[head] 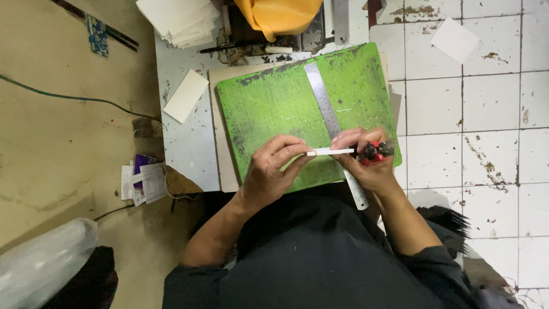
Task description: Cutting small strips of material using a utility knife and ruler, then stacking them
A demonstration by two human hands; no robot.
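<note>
Between my hands, over the mat (274, 109), my left hand (273, 169) pinches one end of the white strip (330, 151); my right hand (366, 160) pinches the other, fist closed round a red knife (374, 152). That knife could nick my fingers if the strip slips.

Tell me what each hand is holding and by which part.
Both hands pinch a thin white strip: the left hand at its left end, the right hand at its right end. The right hand also holds a red utility knife by its body.
</note>
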